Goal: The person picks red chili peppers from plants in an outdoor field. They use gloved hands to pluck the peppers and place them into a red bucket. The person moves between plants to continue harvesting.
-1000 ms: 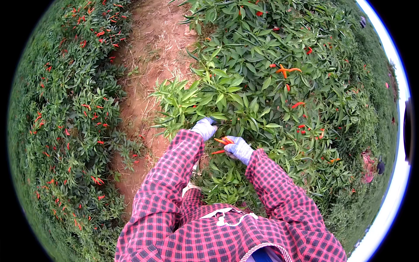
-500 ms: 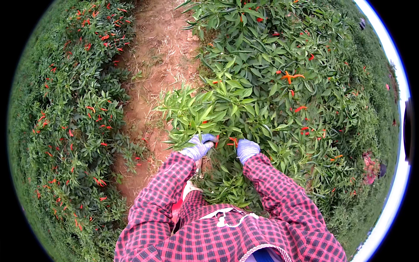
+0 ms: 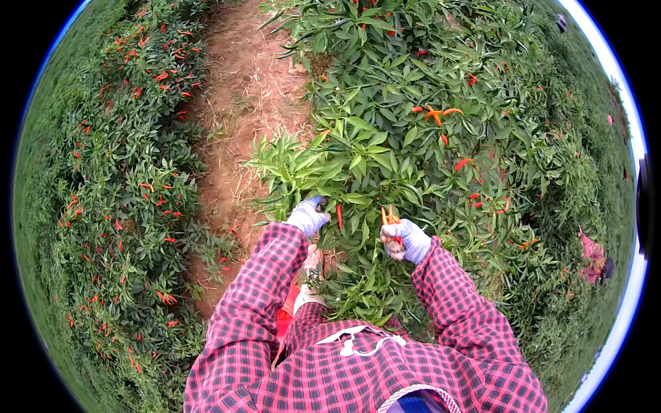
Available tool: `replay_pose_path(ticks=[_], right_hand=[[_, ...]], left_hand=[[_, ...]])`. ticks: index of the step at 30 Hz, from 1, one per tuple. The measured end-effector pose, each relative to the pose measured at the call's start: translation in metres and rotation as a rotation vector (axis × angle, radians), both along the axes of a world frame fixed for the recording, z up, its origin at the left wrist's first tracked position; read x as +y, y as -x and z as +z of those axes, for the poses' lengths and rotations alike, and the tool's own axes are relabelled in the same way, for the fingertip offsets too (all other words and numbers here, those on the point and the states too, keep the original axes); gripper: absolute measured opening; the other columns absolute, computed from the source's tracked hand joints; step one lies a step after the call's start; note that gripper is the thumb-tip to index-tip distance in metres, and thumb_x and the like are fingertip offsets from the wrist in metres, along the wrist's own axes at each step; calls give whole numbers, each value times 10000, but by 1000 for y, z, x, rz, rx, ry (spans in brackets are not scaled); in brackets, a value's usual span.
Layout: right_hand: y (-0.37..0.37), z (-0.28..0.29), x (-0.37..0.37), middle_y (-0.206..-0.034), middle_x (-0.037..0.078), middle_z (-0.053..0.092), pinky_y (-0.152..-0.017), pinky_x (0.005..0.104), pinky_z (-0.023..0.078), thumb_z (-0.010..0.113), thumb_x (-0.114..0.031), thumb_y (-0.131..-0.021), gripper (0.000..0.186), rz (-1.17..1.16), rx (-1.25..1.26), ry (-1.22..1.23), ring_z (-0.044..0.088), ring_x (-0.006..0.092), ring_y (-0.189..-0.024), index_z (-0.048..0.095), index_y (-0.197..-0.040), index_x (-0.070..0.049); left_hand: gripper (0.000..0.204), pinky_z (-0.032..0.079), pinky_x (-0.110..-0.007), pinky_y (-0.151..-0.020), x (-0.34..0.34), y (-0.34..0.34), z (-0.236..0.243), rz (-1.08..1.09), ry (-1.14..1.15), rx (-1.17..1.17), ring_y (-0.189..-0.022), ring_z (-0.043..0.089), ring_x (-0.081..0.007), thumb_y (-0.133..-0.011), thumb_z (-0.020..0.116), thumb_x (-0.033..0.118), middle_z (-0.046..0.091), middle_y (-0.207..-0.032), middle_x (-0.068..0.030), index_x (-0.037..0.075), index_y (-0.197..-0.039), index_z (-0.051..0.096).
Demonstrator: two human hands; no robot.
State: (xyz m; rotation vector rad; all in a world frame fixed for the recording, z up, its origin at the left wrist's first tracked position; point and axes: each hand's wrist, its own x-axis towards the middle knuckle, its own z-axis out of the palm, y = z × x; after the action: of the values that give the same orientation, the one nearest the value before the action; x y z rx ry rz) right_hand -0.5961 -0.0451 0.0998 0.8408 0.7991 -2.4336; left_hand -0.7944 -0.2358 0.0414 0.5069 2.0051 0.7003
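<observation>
My right hand [image 3: 406,241], in a pale lilac glove, is closed round several orange-red chili peppers [image 3: 390,217]; their tips stick up out of the fist. My left hand [image 3: 309,216], gloved alike, reaches in at the edge of a leafy chili plant [image 3: 358,162]. Its thumb and forefinger look apart, with the other fingers partly hidden. Just right of it, one red chili pepper [image 3: 339,216] hangs among the leaves.
A strip of reddish soil [image 3: 237,103] strewn with straw runs between the plant rows. Another chili row [image 3: 131,186] with many red fruits stands on the left. Orange chili peppers [image 3: 434,115] show further off at right. Something red by my legs [image 3: 284,318] is partly covered.
My right hand has drawn back to the right and turned, bringing the held chili peppers into sight. My left hand has moved slightly up and left, off the hanging red pepper.
</observation>
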Motion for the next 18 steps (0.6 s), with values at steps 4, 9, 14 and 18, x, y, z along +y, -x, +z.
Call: replay_pose_path(ticks=[4, 9, 14, 18], right_hand=[[36, 17, -27, -748, 57, 608, -479, 226, 452, 581, -183, -801, 227, 92, 11, -368, 614, 160, -617, 557, -960, -23], [68, -10, -46, -794, 106, 611, -605, 374, 471, 547, -132, -770, 340, 705, 363, -1549, 610, 267, -722, 522, -1108, -158], [95, -15, -54, -829, 113, 616, -660, 386, 475, 551, -221, -766, 343, 1297, 230, -1771, 611, 282, -794, 509, -1103, -180], [107, -15, -52, -873, 113, 630, -684, 379, 472, 579, -352, -738, 313, 1056, 111, -1627, 598, 300, -799, 602, -950, -123]], left_hand=[[468, 446, -296, -800, 6, -1, -16, 16, -46, -33, -894, 574, -202, -698, 658, 120, 608, -998, -118, 45, -1142, 531], [412, 470, -303, -742, 14, -1, -50, -114, 6, 35, -834, 592, -193, -711, 655, 134, 624, -956, -99, 86, -1110, 563], [437, 472, -335, -715, 9, 3, -62, 46, -61, -210, -805, 611, -263, -658, 668, 196, 632, -902, -155, 42, -1058, 579], [452, 464, -342, -741, 0, 1, -68, 50, 50, -189, -821, 607, -269, -649, 684, 202, 635, -899, -147, 41, -1058, 580]])
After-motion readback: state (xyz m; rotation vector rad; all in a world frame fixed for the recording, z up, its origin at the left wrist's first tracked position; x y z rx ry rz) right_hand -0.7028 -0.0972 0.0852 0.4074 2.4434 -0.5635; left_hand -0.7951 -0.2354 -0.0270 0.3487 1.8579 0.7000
